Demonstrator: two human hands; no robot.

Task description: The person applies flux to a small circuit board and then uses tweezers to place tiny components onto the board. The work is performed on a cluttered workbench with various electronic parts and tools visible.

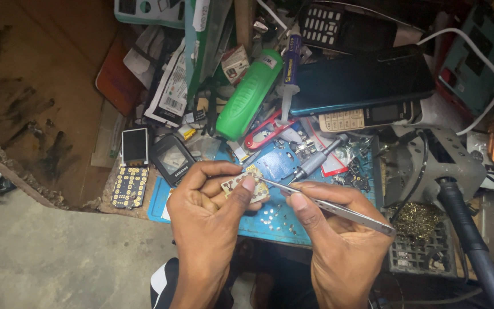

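So we've got the small keypad board (pixel 246 186) pinched in our left hand (pixel 207 214), thumb and fingers tight on it, held just above the near edge of the blue mat (pixel 270 220) on the counter. Our right hand (pixel 338 240) has its grip closed narrow on one pair of tweezers (pixel 327 205), tip touching the board's far edge. Looks like we're mid-job: the board is already out of its phone, and little metal discs (pixel 273 216) lie scattered on the mat, too small to count properly. Around us: one green bottle (pixel 249 94), one red snips (pixel 270 129), and one bare keypad phone (pixel 131 169) on the left.
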